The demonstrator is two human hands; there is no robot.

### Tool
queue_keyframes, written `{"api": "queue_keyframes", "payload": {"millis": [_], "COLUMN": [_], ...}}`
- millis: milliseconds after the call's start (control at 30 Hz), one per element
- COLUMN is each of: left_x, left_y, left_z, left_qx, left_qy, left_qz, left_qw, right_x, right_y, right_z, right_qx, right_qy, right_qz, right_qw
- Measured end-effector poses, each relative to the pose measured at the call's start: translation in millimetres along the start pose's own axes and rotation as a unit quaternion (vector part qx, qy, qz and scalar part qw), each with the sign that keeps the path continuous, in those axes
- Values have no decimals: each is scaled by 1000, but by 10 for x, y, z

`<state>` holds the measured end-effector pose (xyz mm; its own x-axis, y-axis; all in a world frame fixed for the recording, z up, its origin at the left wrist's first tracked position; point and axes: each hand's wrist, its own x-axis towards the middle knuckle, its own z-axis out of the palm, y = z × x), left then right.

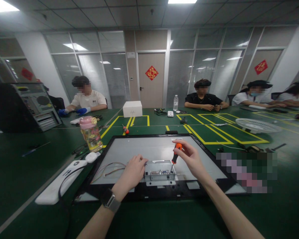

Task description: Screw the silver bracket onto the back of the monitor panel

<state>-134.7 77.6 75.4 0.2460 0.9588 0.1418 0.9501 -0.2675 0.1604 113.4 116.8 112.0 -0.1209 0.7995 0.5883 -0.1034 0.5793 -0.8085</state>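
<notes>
A flat display panel (139,146) with a black frame lies on the table before me. Near its front edge sits a metal bracket (160,182) carrying a row of connector ports. My right hand (190,157) is closed around the handle of an orange-and-black screwdriver (177,151). The screwdriver's shaft points down at the bracket's right end; its tip is too small to make out. My left hand (133,172) lies palm down on the panel, fingertips against the bracket's left end. Thin wires (109,169) run across the panel left of that hand.
A white power bank (61,182) with a black cable and a pink-lidded bottle (91,134) stand left of the panel. Farther left is an open computer case (37,106). A white box (132,109) stands beyond the panel. Several people sit across the green table (144,222).
</notes>
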Motion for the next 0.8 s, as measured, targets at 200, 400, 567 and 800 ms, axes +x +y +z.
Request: {"api": "queue_keyframes", "payload": {"millis": [200, 400, 567, 800], "left_x": [5, 2, 2, 4], "left_y": [-2, 8, 9, -4], "left_z": [-1, -14, -14, 3], "left_qx": [3, 0, 3, 13], "left_qy": [-5, -6, -8, -5], "left_qz": [-1, -1, 1, 1], "left_qw": [1000, 1000, 1000, 1000], "right_x": [-8, -18, -18, -115], "right_y": [-27, 20, 50, 160], "right_z": [20, 68, 106, 331], "right_qx": [-12, -101, -4, 73], "right_qy": [-57, 105, 191, 131], "right_qz": [-6, -8, 81, 141], "right_qw": [998, 989, 978, 979]}}
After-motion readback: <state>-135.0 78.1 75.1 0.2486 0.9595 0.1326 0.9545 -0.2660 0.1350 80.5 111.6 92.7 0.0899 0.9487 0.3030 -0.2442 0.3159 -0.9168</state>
